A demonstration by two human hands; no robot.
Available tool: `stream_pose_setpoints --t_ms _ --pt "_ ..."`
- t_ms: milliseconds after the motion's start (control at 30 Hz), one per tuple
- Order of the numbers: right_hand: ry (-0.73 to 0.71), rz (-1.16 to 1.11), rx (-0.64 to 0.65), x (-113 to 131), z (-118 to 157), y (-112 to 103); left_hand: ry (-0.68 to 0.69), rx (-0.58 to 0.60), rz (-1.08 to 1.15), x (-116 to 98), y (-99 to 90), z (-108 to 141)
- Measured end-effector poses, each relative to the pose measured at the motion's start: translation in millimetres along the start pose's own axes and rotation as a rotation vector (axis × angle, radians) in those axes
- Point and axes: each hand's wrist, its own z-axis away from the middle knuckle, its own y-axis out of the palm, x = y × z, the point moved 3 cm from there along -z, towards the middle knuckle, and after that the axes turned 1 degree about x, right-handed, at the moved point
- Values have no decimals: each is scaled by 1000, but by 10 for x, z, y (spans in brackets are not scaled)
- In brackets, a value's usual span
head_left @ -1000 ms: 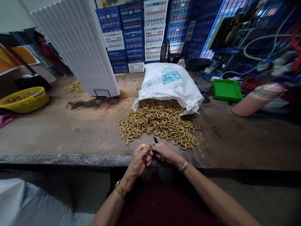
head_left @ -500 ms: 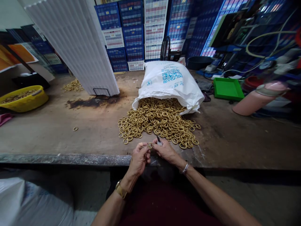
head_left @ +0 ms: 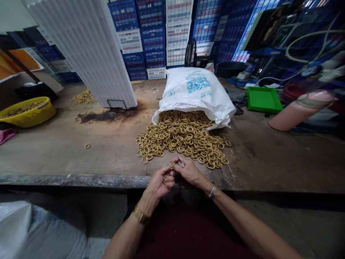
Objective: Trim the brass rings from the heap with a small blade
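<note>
My left hand (head_left: 157, 185), palm turned up, has its fingers curled around a brass-coloured ring (head_left: 165, 179). Another ring (head_left: 171, 166) is at the fingertips where both hands meet. My right hand (head_left: 191, 172) is closed on a small knife (head_left: 180, 163), its dark pointed blade sticking up past the fingers. The right thumb and forefinger also touch the upper ring; how firmly, I cannot tell. Just beyond the hands spreads a pile of rings (head_left: 180, 138), spilling from the mouth of a white woven sack (head_left: 178, 99) that lies on its side.
One loose ring (head_left: 87, 146) lies on the wooden table (head_left: 113, 154) to the left. A yellow basin (head_left: 40, 117) of rings stands at far left, near a leaning white corrugated panel (head_left: 88, 46). A green tray (head_left: 264, 99) and pink bottle (head_left: 293, 113) are at right.
My left hand has rolled open a little, palm up, so a ring now shows within its fingers. The ring between the hands has tilted upright. My right hand keeps the knife nearly in place.
</note>
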Motion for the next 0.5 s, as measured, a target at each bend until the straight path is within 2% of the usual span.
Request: stream_pose_setpoints --t_ms 267,500 --pt "194 -197 20 19 20 -5 -94 95 10 61 -8 13" --pt "138 -188 67 11 13 34 -63 106 -16 84 7 18"
